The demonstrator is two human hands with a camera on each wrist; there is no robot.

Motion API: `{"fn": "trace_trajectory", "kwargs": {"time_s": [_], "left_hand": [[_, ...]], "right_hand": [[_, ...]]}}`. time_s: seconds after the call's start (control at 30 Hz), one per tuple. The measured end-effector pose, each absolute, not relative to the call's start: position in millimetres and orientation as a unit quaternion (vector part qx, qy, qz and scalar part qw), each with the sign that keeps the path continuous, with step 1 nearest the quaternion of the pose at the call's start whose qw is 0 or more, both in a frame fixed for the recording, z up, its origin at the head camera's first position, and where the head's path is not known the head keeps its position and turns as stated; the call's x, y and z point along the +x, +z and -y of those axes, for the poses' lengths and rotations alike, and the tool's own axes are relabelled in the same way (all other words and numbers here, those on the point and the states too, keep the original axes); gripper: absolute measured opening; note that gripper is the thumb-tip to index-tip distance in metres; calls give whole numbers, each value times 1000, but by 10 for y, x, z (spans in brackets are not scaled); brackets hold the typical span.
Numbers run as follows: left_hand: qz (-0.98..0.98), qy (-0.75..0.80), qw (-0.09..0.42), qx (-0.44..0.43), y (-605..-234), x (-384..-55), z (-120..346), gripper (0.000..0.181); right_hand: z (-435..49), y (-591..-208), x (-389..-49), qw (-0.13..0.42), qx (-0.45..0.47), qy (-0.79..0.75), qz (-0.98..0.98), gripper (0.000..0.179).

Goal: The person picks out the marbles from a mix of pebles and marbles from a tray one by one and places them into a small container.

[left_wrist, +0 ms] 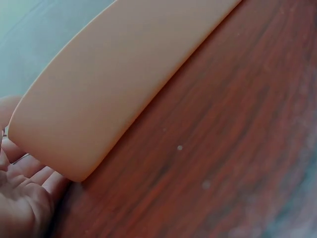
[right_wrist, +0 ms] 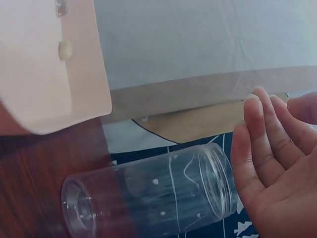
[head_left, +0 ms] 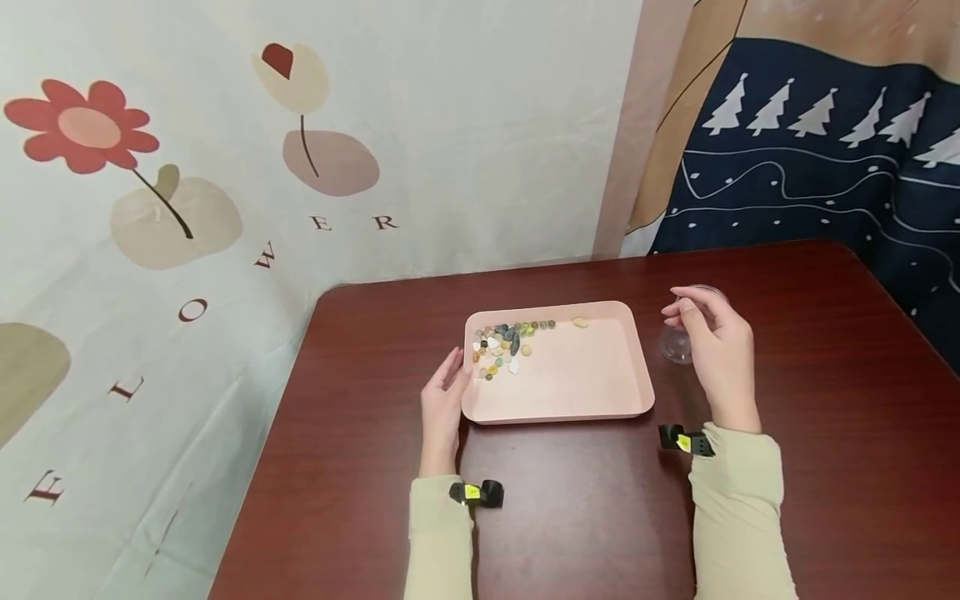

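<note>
- I see stones (head_left: 497, 343) bunched along the tray's (head_left: 581, 379) left end and far wall, one pale stone (head_left: 581, 322) farther right.
- Right of it, my clear jar (right_wrist: 148, 196) stands upright.
- My left hand (head_left: 441, 408) touches the tray's left end, fingers relaxed.
- My right hand (head_left: 717, 346) is at the jar's mouth, fingers loosely bent, thumb close to them.
- Red-brown table (head_left: 577, 500) below; flower cloth (head_left: 480, 133) behind, navy tree cloth (head_left: 787, 177) right.
</note>
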State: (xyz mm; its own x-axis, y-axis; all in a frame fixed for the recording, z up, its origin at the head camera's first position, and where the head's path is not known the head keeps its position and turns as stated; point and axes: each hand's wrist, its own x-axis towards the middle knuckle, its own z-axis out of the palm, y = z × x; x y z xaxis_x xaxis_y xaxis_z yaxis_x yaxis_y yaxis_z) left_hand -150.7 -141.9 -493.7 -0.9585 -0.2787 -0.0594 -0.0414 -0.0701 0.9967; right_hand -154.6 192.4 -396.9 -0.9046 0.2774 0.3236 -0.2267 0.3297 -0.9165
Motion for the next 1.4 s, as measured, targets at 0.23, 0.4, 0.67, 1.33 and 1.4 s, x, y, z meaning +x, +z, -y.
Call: {"fn": "trace_trajectory", "kwargs": {"time_s": [0.23,0.4,0.67,1.33,1.4], "left_hand": [[726,-675,59,114,-4979,-1514,1415,42],[740,-662,58,103,-4999,-1539,1433,41],[747,-655,55,105,-4992,-1560,1433,40],[749,-650,65,107,-4973,-1538,1436,39],[747,-654,63,103,-4963,-1539,1429,39]], "right_hand": [[-1846,-3992,-1621,197,-17,579,791,29],[-1772,-4043,-1634,162,-10,583,796,32],[-1668,-4125,-1681,143,21,625,767,33],[-1481,-4069,-1664,51,26,582,811,33],[-1451,-4057,-1658,42,25,571,819,33]]}}
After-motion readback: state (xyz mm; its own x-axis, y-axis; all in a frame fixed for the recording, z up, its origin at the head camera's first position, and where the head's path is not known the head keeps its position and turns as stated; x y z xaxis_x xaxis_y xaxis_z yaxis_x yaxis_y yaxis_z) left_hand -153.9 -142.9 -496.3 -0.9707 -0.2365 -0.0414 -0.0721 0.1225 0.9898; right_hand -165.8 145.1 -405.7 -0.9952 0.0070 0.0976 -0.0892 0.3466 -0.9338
